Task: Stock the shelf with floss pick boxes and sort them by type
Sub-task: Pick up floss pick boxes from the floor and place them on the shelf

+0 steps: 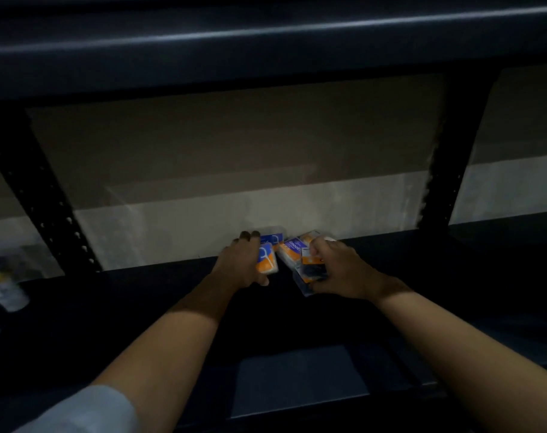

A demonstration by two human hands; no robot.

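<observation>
Item: floss pick boxes, low centre of frame, at the back of a dark shelf against a pale wall. Left hand grips an orange-and-blue box, fingers curled over its top; a second box stands just behind. Right hand is curled round a clear-wrapped pack, with a box marked "Smooth" leaning tilted just beside it. Risks: the tilted box could topple if nudged; the two types could be mixed, since the labels look alike in this dim light, and the printing is perhaps too blurred to tell them apart. Bottles stand at lower left.
</observation>
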